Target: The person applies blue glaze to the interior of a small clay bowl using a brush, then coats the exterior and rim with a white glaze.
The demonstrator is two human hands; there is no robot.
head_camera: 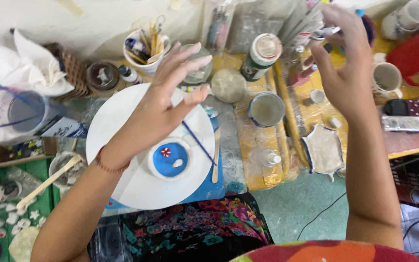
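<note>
My left hand point(163, 99) hovers open, fingers spread, above a round white board point(122, 131). On that board lies a small blue painted dish point(169, 159) with a red-and-white dot and a white spot. A thin blue-handled brush point(197, 141) rests beside the dish, and a wooden stick point(216, 155) lies at the board's right edge. My right hand point(343, 65) is raised open over the yellow-covered table point(253, 160), holding nothing. A red thread bracelet circles my left wrist.
A cup of brushes and scissors point(144, 46), paint jars point(264, 54), a lidded tub point(266, 109), a white blue-rimmed clay dish point(323, 149), mugs point(386, 77) and a red jug point(413, 56) crowd the table. At left stand a clear cup point(20, 111) and small white clay shapes point(10, 221).
</note>
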